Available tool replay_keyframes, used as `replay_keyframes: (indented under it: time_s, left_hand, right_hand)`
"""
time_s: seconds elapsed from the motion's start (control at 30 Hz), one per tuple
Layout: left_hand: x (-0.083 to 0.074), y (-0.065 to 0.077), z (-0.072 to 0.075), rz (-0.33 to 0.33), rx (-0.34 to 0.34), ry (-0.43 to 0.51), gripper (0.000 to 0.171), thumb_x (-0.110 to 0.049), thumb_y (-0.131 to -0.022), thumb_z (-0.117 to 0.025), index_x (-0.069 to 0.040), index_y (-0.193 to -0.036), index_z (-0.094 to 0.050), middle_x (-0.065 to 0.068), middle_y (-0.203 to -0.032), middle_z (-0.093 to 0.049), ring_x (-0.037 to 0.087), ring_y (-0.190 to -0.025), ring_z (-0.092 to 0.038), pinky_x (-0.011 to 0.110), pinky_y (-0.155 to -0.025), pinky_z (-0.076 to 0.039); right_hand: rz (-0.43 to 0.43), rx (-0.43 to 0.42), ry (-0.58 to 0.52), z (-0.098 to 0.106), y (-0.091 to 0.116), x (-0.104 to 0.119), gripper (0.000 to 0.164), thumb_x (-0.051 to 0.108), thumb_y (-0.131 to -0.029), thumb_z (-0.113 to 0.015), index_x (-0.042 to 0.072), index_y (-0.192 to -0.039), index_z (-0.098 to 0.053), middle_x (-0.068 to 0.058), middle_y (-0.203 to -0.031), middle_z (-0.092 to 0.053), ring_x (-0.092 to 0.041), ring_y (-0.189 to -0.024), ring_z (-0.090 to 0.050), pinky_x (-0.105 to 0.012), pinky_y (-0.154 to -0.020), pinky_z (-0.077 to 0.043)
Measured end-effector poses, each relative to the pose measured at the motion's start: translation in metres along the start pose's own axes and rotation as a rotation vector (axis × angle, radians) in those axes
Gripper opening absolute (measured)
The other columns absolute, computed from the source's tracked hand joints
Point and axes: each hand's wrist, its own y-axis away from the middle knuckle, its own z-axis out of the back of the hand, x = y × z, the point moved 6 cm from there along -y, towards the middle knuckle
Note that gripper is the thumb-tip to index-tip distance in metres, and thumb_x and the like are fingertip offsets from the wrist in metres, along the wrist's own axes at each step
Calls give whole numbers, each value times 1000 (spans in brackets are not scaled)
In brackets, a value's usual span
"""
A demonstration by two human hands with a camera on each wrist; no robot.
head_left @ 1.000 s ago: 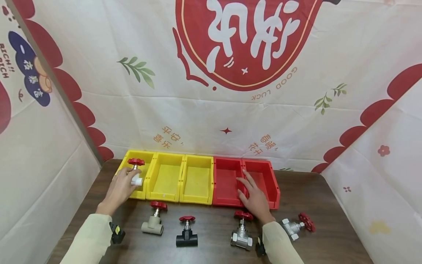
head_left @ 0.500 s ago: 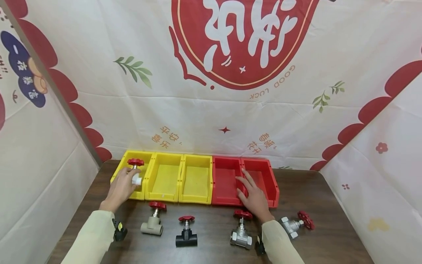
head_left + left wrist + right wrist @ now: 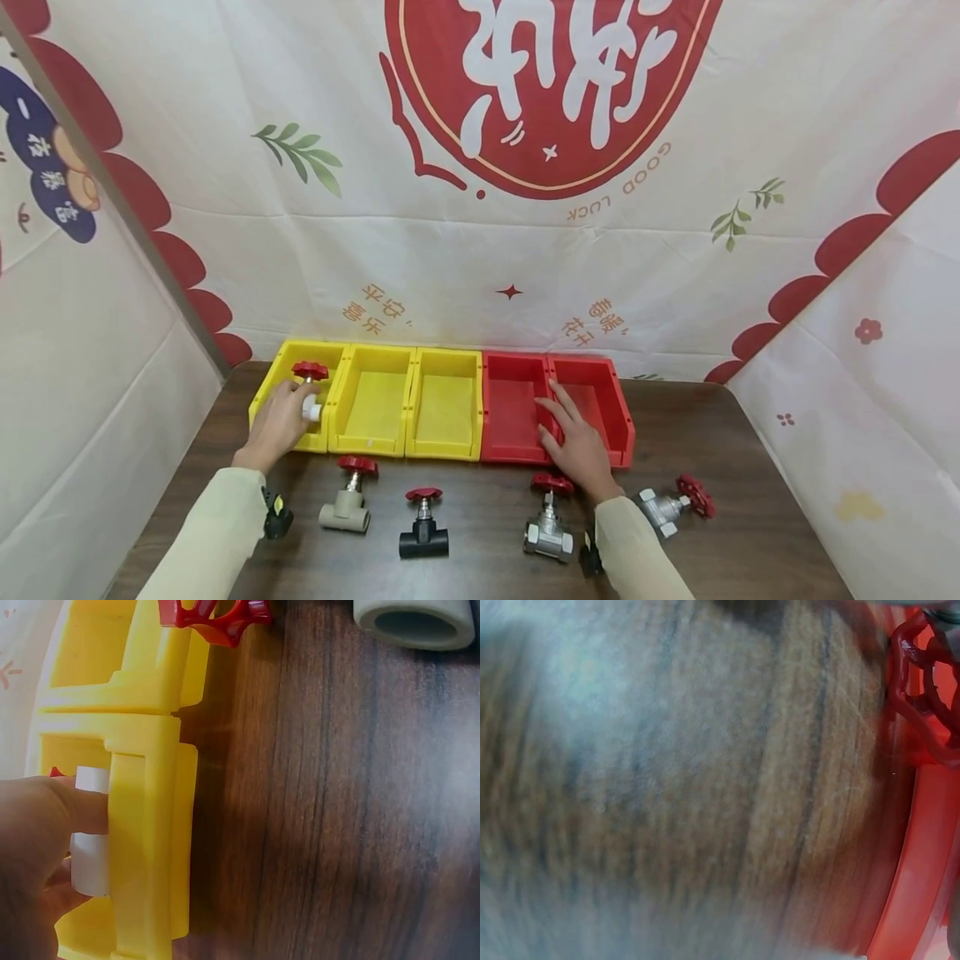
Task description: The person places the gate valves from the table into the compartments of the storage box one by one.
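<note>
My left hand (image 3: 277, 421) grips a white plastic valve (image 3: 311, 407) with a red handwheel (image 3: 311, 370), inside the leftmost yellow bin (image 3: 318, 439). In the left wrist view, the fingers lie around its white pipe body (image 3: 91, 866), close behind the bin's front wall (image 3: 133, 847). Whether the valve touches the bin floor is hidden. My right hand (image 3: 581, 454) is held with fingers spread and loosely bent over the two red bins (image 3: 513, 400), with nothing in it. The right wrist view shows mostly wood, a red bin edge (image 3: 911, 877) and a red handwheel (image 3: 907, 682).
Along the front of the bins lie a beige valve (image 3: 347, 510), a black valve (image 3: 424, 540) and two metal valves (image 3: 549, 540), one tilted at right (image 3: 662, 512). Two more yellow bins (image 3: 375, 408) stand in the middle. A printed cloth (image 3: 450, 250) hangs behind the table.
The head view has shifted slightly. My left hand keeps hold of the white valve at the leftmost bin, barely moving, and my right hand stays over the red bins.
</note>
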Motion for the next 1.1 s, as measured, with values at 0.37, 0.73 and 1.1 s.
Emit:
replay_keyframes:
  time_s: [0.37,0.73,1.1]
  left_hand:
    - [1,-2,-6,22,26,-5,47,5,-76,-75,0,-121,-61,27,-115,-51,40,-100,-50,58,-90,-40]
    - [1,-5,-9,17,50,-9,45,5,-75,-75,2,-118,-62,26,-113,-54,39,-98,-51,58,-89,-42]
    - [4,-8,-14,9,60,-8,46,5,-76,-74,2,-119,-61,27,-113,-54,40,-99,-52,58,-89,-42]
  right_hand:
    - [-12,19,0,0,-1,-1,61,25,-82,-74,27,-138,-50,12,-157,-17,-9,-53,-45,-25,-54,-44]
    - [-10,19,-8,-1,-1,-2,59,25,-83,-73,26,-138,-50,15,-157,-16,-9,-52,-44,-25,-53,-44]
    - [-4,10,9,0,-1,-1,59,25,-83,-73,27,-138,-51,16,-156,-15,-8,-50,-43,-24,-50,-43]
